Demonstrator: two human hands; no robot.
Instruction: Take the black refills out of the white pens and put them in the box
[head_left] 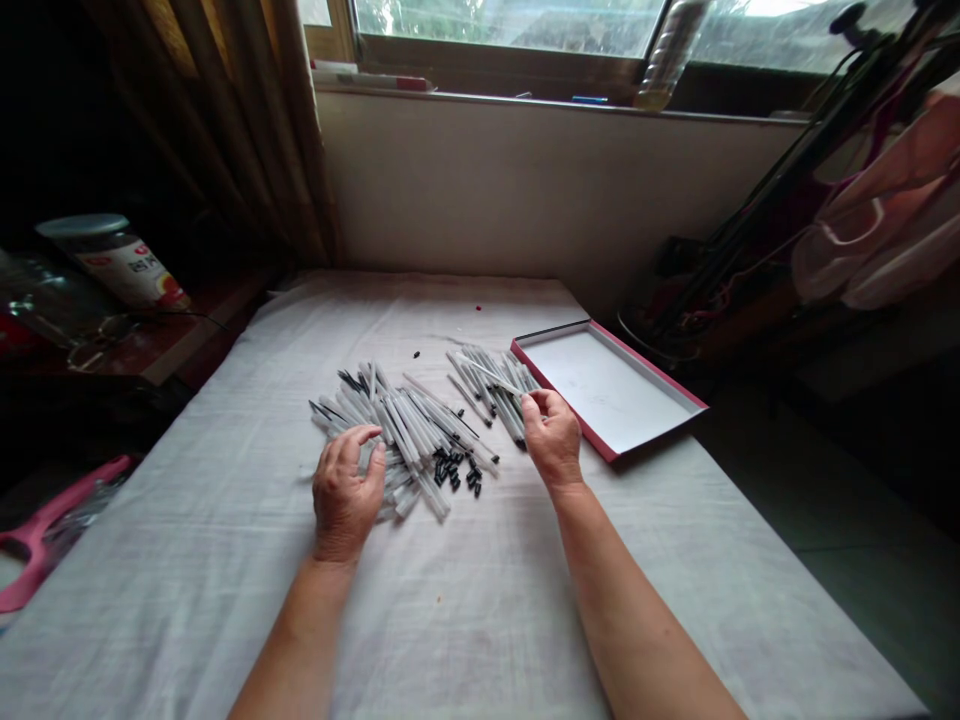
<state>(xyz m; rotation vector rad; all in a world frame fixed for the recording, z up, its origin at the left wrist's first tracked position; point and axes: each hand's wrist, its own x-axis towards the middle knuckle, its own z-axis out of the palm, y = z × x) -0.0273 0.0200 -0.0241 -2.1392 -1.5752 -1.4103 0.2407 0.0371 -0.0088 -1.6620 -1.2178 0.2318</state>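
Note:
A big heap of clear pen barrels (401,425) lies in the middle of the white cloth. A smaller bundle of pens (491,385) sits to its right. Small black caps (454,470) are scattered at the front of the heap. My left hand (345,490) rests on the heap's near left edge, fingers curled over some barrels. My right hand (553,435) is beside the smaller bundle and pinches one pen (491,375) that points away to the left.
A shallow red-edged white box lid (607,385) lies right of the pens near the table's right edge. A labelled jar (120,260) stands on a dark shelf at left. A pink object (45,530) lies at the left edge. A wall and window sill are behind.

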